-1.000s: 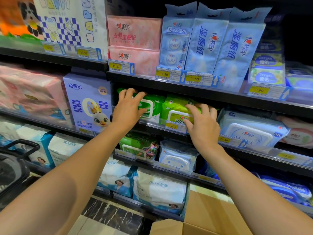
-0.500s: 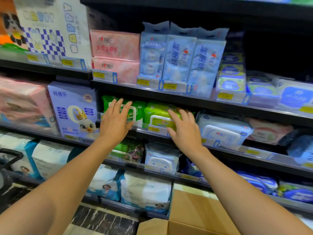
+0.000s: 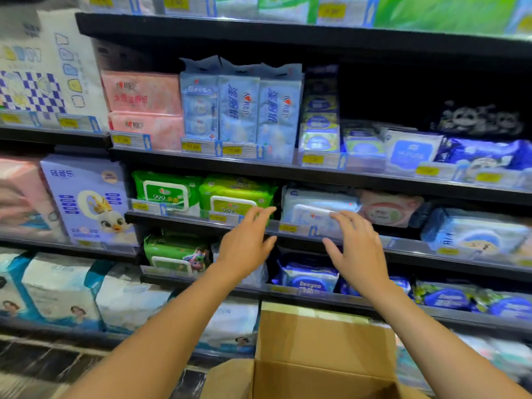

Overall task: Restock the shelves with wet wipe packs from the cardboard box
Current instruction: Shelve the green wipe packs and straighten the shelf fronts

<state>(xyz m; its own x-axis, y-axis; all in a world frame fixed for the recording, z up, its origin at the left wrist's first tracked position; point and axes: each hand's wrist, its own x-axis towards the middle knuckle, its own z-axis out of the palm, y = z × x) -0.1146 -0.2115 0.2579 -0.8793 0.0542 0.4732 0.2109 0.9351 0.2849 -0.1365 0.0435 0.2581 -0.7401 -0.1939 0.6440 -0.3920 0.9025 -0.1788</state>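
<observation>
"Wipe packs fill most of the view, don't they?"

"Yes. They line every shelf, some lying flat and some standing in rows behind the price tags. The shelves cross the view in dark tiers, top to bottom."

"And the box?"

"The box sits low in the middle, between the forearms, with one flap standing up at the back. Its bottom is out of view, so I cannot tell what it holds."

"Which pack is biggest?"

"A purple pack with a crowned duckling stands at the left. Just right of it, on the middle shelf, a green pack and a lime pack lie side by side. A white pack and a pink pack come next."

"The hands?"

"Both reach toward that middle shelf, backs to the camera, holding nothing. The left hand has its fingers spread, tips up by the front edge under the lime pack. The right hand is spread too, its fingertips in front of the white pack. The view is blurred, so I cannot tell whether either hand touches a pack or the edge."

"Anything smaller?"

"Only the yellow price tags along each shelf front, and their figures are unreadable."
</observation>
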